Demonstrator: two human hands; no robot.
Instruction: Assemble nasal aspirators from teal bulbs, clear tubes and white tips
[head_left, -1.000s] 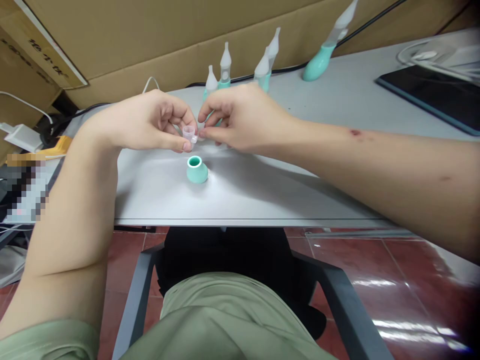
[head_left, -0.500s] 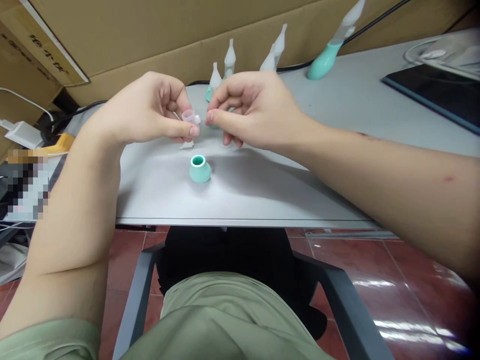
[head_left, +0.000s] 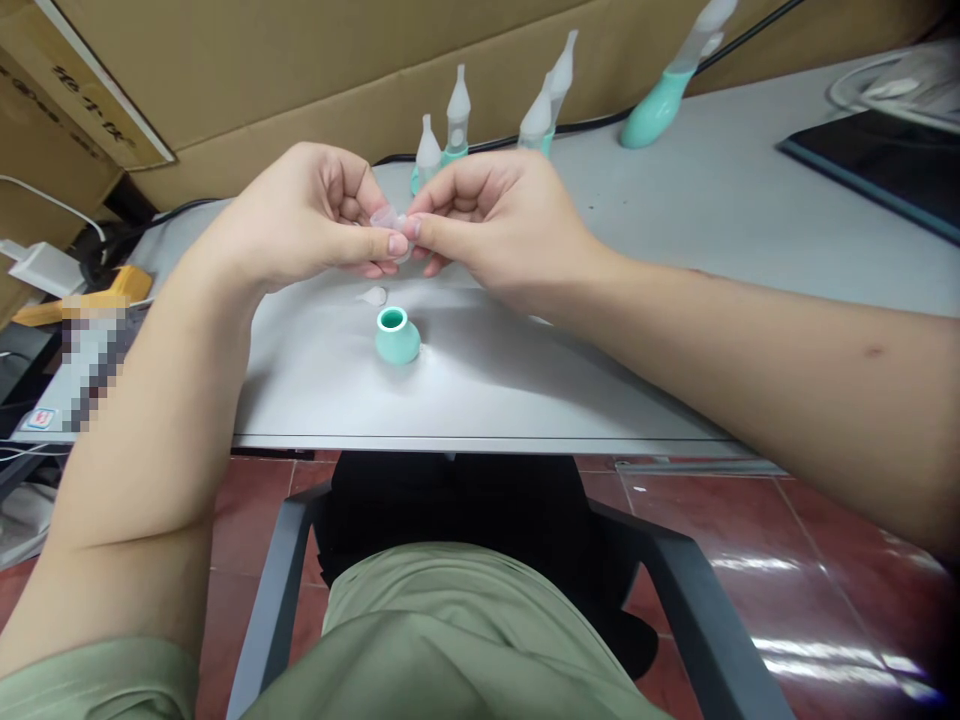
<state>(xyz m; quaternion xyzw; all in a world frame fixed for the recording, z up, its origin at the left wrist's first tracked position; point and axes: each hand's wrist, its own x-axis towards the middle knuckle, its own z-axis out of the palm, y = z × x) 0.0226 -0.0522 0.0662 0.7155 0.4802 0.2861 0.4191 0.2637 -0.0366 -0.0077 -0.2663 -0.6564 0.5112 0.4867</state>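
My left hand [head_left: 330, 215] pinches a small clear plastic tube piece [head_left: 385, 217] between thumb and fingers. Against the right side of that piece, my right hand [head_left: 487, 210] has thumb and forefinger closed at its small side part; the fingertips partly hide it. Below the hands a teal rubber bulb [head_left: 397, 340] stands upright on the grey table, its round opening facing up. A small white tip [head_left: 375, 296] lies on the table just behind the bulb.
Behind my hands stand several teal bulbs with clear tubes and white tips [head_left: 459, 105]; another leans farther right [head_left: 656, 110]. A dark tablet-like slab [head_left: 877, 165] and cables lie at the right. A yellow object [head_left: 131, 285] and a white plug [head_left: 52, 268] are at the left.
My right hand has moved left to meet the clear piece, and its fingertips now touch it. The view has shifted slightly.
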